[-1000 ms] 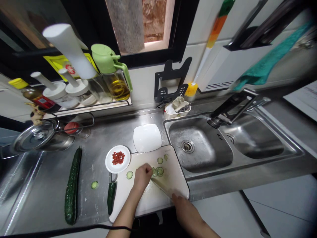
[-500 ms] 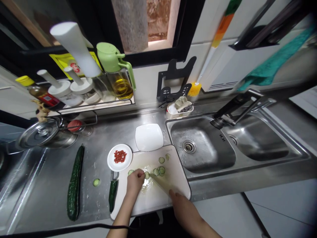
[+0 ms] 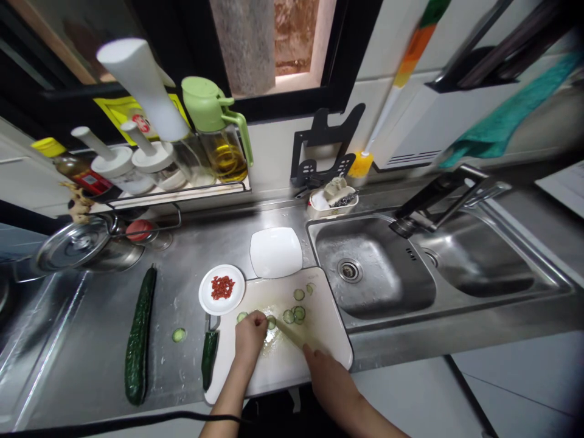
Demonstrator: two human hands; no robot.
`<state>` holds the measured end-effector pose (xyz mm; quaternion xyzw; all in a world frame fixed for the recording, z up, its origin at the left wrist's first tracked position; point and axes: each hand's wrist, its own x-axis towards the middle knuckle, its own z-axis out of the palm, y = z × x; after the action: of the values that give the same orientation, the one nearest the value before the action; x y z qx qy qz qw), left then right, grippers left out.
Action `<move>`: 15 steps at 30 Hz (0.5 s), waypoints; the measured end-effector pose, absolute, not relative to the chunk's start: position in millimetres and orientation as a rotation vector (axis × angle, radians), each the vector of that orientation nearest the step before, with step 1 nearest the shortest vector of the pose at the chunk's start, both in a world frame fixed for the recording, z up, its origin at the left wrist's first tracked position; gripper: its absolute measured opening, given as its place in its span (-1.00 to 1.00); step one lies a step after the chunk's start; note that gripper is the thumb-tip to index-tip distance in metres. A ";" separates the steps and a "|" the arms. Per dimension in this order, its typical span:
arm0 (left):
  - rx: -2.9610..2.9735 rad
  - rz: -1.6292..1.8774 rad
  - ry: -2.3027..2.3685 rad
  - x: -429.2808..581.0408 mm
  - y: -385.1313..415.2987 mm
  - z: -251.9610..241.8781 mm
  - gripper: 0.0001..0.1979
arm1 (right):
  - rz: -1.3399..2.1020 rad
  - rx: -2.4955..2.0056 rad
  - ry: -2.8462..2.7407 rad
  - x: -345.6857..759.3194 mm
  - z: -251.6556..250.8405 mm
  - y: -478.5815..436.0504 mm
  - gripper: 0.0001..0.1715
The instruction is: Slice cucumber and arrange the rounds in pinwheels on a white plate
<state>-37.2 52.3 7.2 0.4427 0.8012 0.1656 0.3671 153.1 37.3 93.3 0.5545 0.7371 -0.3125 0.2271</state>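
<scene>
My left hand point(image 3: 251, 333) is closed in a pinch over the cutting board point(image 3: 283, 374), its fingertips at a pale green cucumber slice point(image 3: 271, 322). In my right hand point(image 3: 322, 370) is a knife point(image 3: 292, 334), its thin blade angled left with the tip by that slice. Another slice point(image 3: 241, 317) shows just left of my left hand. Several more slices point(image 3: 298, 313) lie right of the blade. A dark green cut cucumber piece point(image 3: 209, 359) rests along the board's left edge, next to a peeler-like tool point(image 3: 211, 320), partly hidden.
A small plate of chopped red bits point(image 3: 205, 292) and a white square dish point(image 3: 276, 252) stand behind the board. A whole cucumber point(image 3: 139, 337) and one slice point(image 3: 179, 335) lie left. The double sink point(image 3: 374, 267) is right; a condiment rack point(image 3: 182, 191) hangs back left.
My right hand has moved slightly left with the knife, bringing the blade nearer the slice. My left hand stays in its pinch. The whole view has shifted a little.
</scene>
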 end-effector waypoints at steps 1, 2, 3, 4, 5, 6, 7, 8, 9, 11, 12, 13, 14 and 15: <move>1.138 0.421 2.058 -37.2 52.4 6.9 -0.86 | -0.863 1.527 2.029 152.8 93.2 37.3 -0.42; 1.138 0.415 2.057 -37.3 52.5 6.4 -0.86 | -0.866 1.527 2.027 152.5 93.1 37.4 -0.41; 1.139 0.409 2.057 -37.3 52.6 6.1 -0.86 | -0.868 1.529 2.027 152.3 92.9 37.5 -0.41; 1.141 0.405 2.058 -37.2 52.8 5.9 -0.86 | -0.870 1.536 2.033 152.1 92.8 37.5 -0.42; 1.143 0.402 2.058 -37.1 52.9 5.8 -0.86 | -0.872 1.543 2.040 151.8 92.5 37.5 -0.42; 1.144 0.400 2.060 -36.9 53.1 6.1 -0.86 | -0.873 1.551 2.041 151.6 92.3 37.5 -0.43; 1.145 0.398 2.062 -36.7 53.4 6.6 -0.86 | -0.874 1.556 2.041 151.4 92.0 37.6 -0.43; 1.147 0.394 2.065 -36.5 53.7 7.3 -0.86 | -0.873 1.561 2.042 151.1 91.7 37.6 -0.43; 1.149 0.390 2.069 -36.3 54.0 8.1 -0.86 | -0.872 1.560 2.042 150.8 91.4 37.8 -0.43; 1.153 0.385 2.073 -36.0 54.6 9.4 -0.86 | -0.875 1.550 2.031 149.8 91.2 38.2 -0.42; 1.151 0.385 2.073 -35.9 54.9 9.8 -0.86 | -0.882 1.541 2.030 149.2 91.3 38.5 -0.41; 1.148 0.387 2.071 -35.9 55.1 10.0 -0.86 | -0.893 1.535 2.028 148.5 91.5 38.8 -0.41; 1.145 0.390 2.069 -35.9 55.4 10.0 -0.86 | -0.906 1.530 2.022 147.8 92.0 39.0 -0.41; 1.142 0.392 2.067 -36.0 55.6 9.7 -0.86 | -0.918 1.527 2.017 147.0 92.6 39.1 -0.41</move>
<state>-36.0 55.6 9.7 0.4440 0.8038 0.1524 0.3653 147.0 39.1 92.6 0.5530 0.7307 -0.3324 0.2232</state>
